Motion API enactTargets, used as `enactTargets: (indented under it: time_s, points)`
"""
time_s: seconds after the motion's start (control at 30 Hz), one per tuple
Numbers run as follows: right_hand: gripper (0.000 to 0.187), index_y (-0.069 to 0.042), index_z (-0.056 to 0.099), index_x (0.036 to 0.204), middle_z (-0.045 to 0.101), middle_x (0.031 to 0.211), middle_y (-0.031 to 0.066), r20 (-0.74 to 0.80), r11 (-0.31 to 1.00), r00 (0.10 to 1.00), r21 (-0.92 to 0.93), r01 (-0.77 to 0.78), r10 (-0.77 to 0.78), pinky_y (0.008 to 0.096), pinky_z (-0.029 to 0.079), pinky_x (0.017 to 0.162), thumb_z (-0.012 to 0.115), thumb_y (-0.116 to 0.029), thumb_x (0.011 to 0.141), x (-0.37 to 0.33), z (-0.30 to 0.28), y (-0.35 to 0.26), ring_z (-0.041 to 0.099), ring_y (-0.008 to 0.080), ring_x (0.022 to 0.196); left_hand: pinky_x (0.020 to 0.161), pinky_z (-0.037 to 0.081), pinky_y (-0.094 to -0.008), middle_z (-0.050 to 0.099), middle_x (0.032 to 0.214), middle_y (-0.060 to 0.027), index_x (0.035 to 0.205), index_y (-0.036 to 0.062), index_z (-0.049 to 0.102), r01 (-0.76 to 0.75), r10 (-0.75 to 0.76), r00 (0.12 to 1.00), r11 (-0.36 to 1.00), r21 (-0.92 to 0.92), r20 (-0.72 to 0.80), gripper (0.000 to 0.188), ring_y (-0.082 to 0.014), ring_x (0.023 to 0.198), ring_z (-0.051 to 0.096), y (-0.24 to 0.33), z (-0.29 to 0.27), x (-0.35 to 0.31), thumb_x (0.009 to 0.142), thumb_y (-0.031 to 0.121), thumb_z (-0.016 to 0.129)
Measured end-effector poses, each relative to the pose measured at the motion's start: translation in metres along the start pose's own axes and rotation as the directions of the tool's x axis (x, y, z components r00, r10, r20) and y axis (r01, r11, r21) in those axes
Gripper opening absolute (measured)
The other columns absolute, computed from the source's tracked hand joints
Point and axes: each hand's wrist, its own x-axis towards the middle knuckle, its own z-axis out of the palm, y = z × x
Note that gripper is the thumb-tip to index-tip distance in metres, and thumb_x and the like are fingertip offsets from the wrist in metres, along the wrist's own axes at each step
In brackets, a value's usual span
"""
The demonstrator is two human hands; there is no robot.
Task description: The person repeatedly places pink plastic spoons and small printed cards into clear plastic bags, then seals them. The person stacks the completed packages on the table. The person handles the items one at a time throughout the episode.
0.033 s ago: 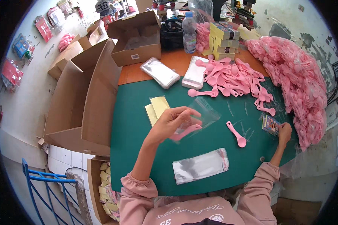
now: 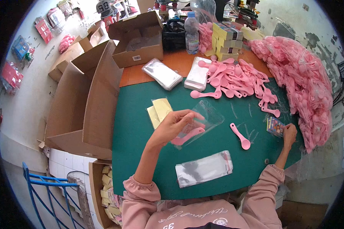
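My left hand [image 2: 172,124] is raised over the green mat, thumb and fingers pinched on a clear plastic bag [image 2: 210,116]. A pink measuring spoon [image 2: 189,136] shows at that bag, under my fingers; whether it lies fully inside is hard to see. At the right side of the mat, the fingers of my right hand [image 2: 289,134] close on the edge of a small stack of colourful cards [image 2: 275,126]. Between the hands lies a single pink spoon [image 2: 240,137]. Yellow cards in clear wrap [image 2: 160,110] rest just beyond my left hand.
Flat clear bags [image 2: 204,169] lie near me, with two more bag stacks [image 2: 162,74] [image 2: 196,73] farther back. Loose pink spoons [image 2: 233,78] form a pile beside stacked card packs [image 2: 227,40]. Bagged spoons [image 2: 294,80] heap up at right; a tall carton [image 2: 101,103] stands left.
The fingers of my left hand have drawn closer together on the bag, and the bag's clear film has shifted slightly. My right hand stays at the cards.
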Motion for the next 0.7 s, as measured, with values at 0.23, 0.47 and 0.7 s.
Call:
enactTargets:
  time_s: [0.23, 0.47, 0.7]
  points:
    - [0.029, -0.002, 0.058, 0.093, 0.061, 0.089, 0.0180, 0.015, 0.990, 1.000, 0.139, -0.012, 0.010, 0.0425, 0.044, 0.071, 0.064, -0.021, 0.073, 0.004, 0.009, 0.012, 0.058, 0.0344, 0.086, 0.068, 0.048, -0.0215, 0.064, 0.088, -0.0110, 0.102, 0.0000, 0.057, 0.197, -0.199, 0.979, 0.979, 0.048, 0.031, 0.033, -0.0107, 0.078, 0.059, -0.016, -0.007, 0.007, 0.093, 0.026, 0.040]
    - [0.018, -0.004, 0.056, 0.094, 0.061, 0.086, 0.0170, -0.303, 0.987, 0.947, -0.144, 0.068, -0.110, 0.0415, 0.045, 0.070, 0.056, -0.014, 0.079, -0.039, -0.050, -0.066, 0.058, 0.0357, 0.082, 0.062, 0.046, -0.0194, 0.064, 0.086, -0.0072, 0.101, 0.0021, 0.059, 0.237, -0.243, 0.969, 0.963, 0.131, 0.031, 0.032, -0.0072, 0.072, 0.057, -0.025, -0.006, 0.009, 0.093, 0.027, 0.040]
    - [0.016, -0.003, 0.051, 0.093, 0.059, 0.079, 0.0058, -0.014, 0.465, 0.880, 0.845, 0.264, -0.475, 0.0226, 0.043, 0.043, 0.055, -0.017, 0.085, -0.091, -0.051, -0.165, 0.055, 0.0104, 0.060, 0.059, 0.041, -0.0174, 0.062, 0.080, -0.0025, 0.098, 0.0029, 0.061, 0.259, -0.267, 0.962, 0.959, 0.120, 0.061, 0.033, -0.0039, 0.064, 0.049, -0.028, 0.003, 0.012, 0.093, 0.029, 0.042]
